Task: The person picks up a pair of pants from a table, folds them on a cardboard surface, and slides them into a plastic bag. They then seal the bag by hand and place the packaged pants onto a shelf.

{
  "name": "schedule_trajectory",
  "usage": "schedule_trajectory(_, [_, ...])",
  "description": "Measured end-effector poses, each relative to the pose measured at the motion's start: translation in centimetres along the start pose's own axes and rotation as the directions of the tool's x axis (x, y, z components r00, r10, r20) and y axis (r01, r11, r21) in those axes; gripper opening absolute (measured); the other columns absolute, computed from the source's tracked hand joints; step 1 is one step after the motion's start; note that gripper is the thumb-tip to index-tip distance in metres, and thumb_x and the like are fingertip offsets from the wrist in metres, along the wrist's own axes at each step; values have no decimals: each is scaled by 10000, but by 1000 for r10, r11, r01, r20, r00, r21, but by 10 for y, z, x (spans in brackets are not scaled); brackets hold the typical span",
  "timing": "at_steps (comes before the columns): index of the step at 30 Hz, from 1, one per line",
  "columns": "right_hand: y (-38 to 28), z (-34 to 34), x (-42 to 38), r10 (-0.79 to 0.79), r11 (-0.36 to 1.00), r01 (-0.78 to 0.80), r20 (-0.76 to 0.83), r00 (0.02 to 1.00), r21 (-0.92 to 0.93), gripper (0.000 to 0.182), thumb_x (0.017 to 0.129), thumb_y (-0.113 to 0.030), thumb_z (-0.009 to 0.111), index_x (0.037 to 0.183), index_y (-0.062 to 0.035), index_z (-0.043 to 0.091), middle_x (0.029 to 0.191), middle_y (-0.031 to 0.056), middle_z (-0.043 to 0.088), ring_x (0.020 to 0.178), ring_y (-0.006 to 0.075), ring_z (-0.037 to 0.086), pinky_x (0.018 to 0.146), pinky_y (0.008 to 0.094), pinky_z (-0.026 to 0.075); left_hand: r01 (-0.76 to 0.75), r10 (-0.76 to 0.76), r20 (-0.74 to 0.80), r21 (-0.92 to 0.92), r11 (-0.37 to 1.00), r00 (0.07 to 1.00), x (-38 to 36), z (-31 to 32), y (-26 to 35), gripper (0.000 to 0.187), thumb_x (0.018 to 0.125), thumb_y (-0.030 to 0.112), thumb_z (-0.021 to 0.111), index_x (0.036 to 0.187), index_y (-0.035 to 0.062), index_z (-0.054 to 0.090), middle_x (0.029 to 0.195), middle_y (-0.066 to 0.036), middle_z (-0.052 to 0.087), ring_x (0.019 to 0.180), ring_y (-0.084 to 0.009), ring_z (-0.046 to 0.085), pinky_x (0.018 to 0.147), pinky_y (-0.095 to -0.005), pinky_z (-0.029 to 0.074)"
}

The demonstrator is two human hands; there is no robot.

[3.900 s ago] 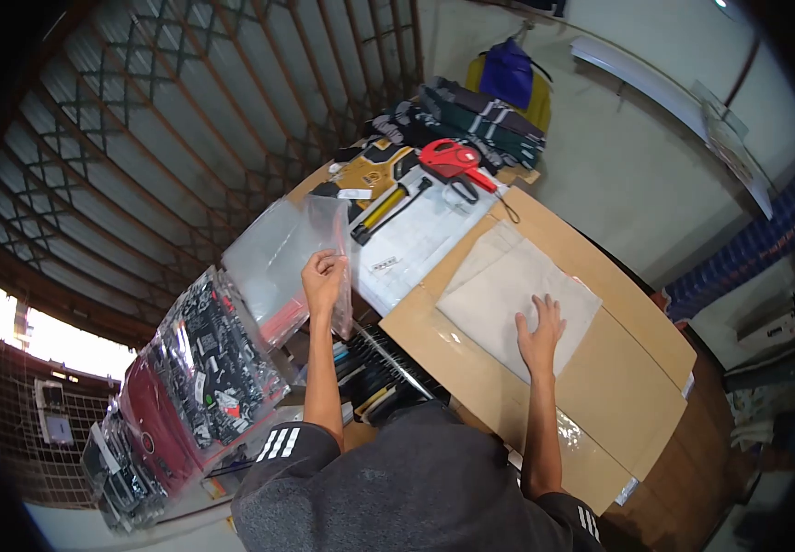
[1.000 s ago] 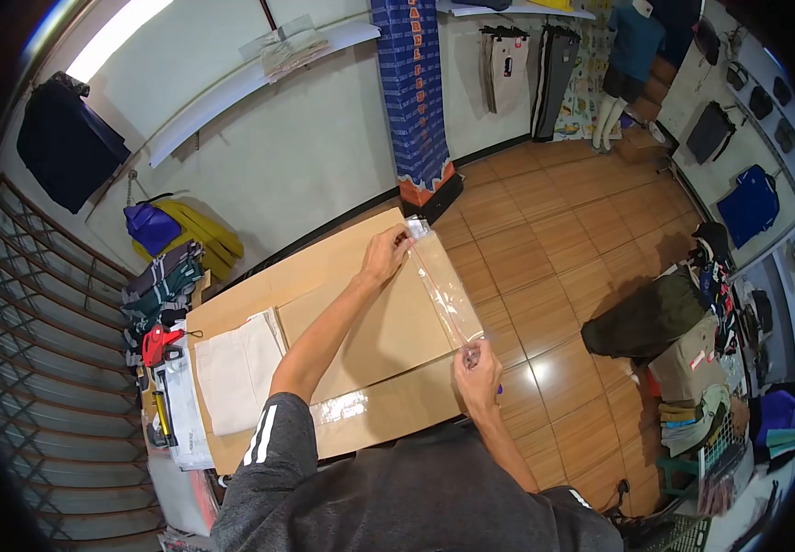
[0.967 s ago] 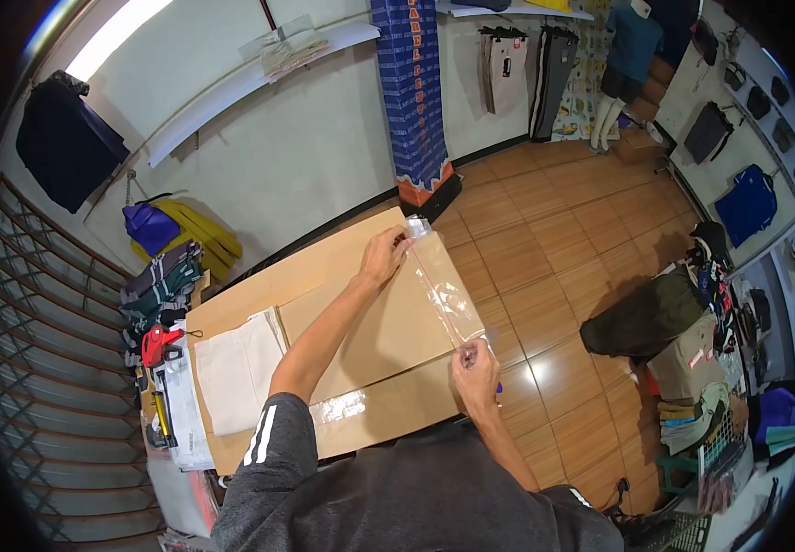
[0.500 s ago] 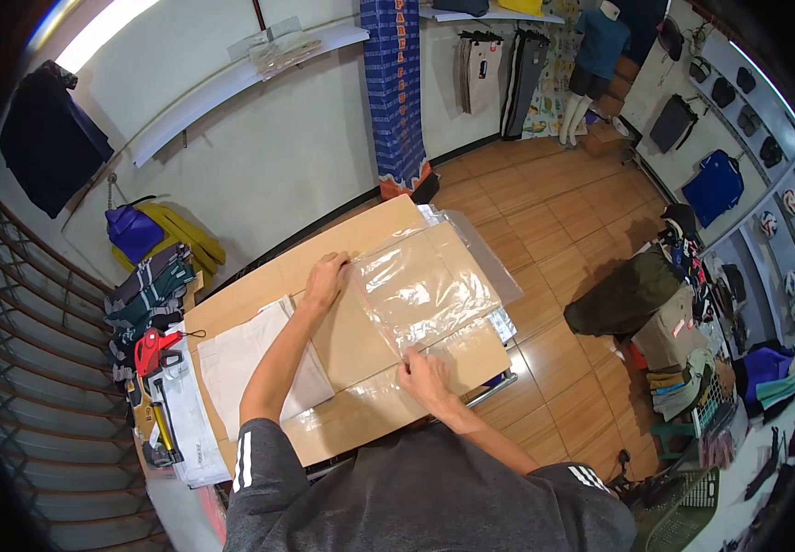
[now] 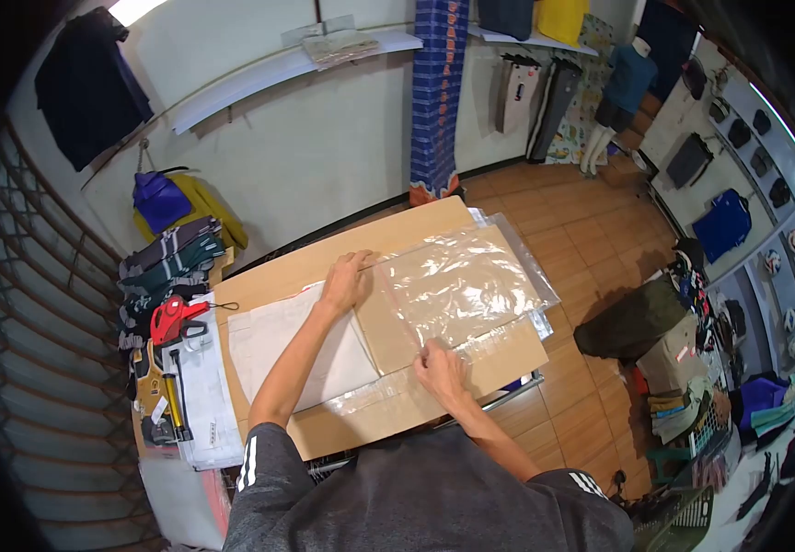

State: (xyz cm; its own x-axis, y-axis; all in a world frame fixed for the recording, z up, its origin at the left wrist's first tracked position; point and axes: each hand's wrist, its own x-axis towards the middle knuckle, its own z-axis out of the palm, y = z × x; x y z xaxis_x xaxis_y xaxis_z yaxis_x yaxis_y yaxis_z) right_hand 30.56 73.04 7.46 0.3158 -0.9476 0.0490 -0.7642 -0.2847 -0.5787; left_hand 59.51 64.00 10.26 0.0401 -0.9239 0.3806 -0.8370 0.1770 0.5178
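A clear plastic bag lies flat and wrinkled on a brown cardboard sheet. My left hand is closed at the bag's far left corner, fingertips pinching its edge. At the near left corner, my right hand pinches the bag between thumb and fingers. The bag's open or sealed edge cannot be made out. Left of it lies a folded pale beige garment, partly covered by my left forearm.
On the left side are a red tape dispenser, a yellow-and-black tool, white papers and stacked dark clothes. A metal lattice gate stands beyond them. Clothes piles stand at the right across the tiled floor.
The view has swung left, so everything appears farther right. Against the cardboard, both hands and the bag's left edge have shifted slightly toward the garment. Both hands keep their grip.
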Motion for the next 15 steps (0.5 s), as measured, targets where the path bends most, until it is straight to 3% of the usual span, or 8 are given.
schedule_trajectory(2, [-10, -9, 11, -12, 1000, 12, -16, 1000, -14, 239, 868, -200, 720, 1047, -58, 650, 932, 195, 738, 841, 435, 715, 736, 552, 548, -58, 58, -23, 8, 998, 998, -23, -9, -6, 451, 915, 148, 693, 1349, 54, 616, 1291, -214, 652, 1216, -424, 601, 1042, -511, 478])
schedule_trajectory(5, [-7, 0, 36, -68, 998, 68, -36, 997, -3, 292, 856, -173, 719, 1106, -66, 614, 1043, 190, 703, 919, 449, 697, 773, 590, 534, -29, 29, 0, 12, 999, 1000, -65, -38, 10, 480, 927, 212, 730, 1366, 65, 606, 1377, -196, 600, 1315, -379, 541, 1095, -509, 428])
schedule_trajectory(6, [-10, -1, 44, -100, 995, 100, -48, 994, 6, 309, 843, -147, 722, 1123, -75, 613, 1072, 174, 687, 924, 437, 695, 766, 585, 535, 4, -5, 27, 18, 1000, 1000, -77, -44, 9, 542, 919, 298, 763, 1389, 85, 597, 1420, -178, 571, 1376, -358, 491, 1123, -543, 382])
schedule_trajectory(9, [-21, -2, 64, -124, 992, 123, -42, 991, -18, 310, 844, -163, 744, 1124, -63, 657, 1052, 162, 710, 949, 390, 702, 792, 519, 553, 58, -59, 3, 174, 983, 998, -113, -55, 9, 596, 906, 347, 770, 1420, 116, 576, 1474, -165, 534, 1438, -363, 427, 1147, -603, 325])
schedule_trajectory(10, [-22, 1, 69, -183, 983, 180, -78, 980, -44, 265, 858, -175, 741, 1092, -64, 688, 1017, 159, 724, 913, 393, 709, 776, 512, 560, 109, -118, 35, 197, 974, 992, -124, -51, -1, 662, 922, 442, 733, 1484, 153, 538, 1584, -169, 443, 1518, -385, 325, 1175, -679, 237])
schedule_trajectory(13, [-27, 4, 86, -210, 975, 206, -48, 976, -78, 196, 874, -194, 735, 1009, -54, 713, 993, 162, 743, 889, 399, 717, 767, 502, 567, 164, -181, 27, 310, 936, 983, -148, -33, -10, 709, 944, 516, 673, 1540, 174, 499, 1656, -178, 362, 1559, -408, 253, 1197, -707, 177])
schedule_trajectory(15, [-29, 6, 92, -221, 974, 215, -96, 971, -66, 178, 889, -214, 732, 927, -40, 733, 923, 172, 754, 847, 399, 726, 739, 497, 567, 180, -204, 54, 291, 940, 977, -148, -31, -13, 741, 946, 549, 647, 1568, 185, 476, 1696, -164, 307, 1577, -418, 210, 1204, -723, 144])
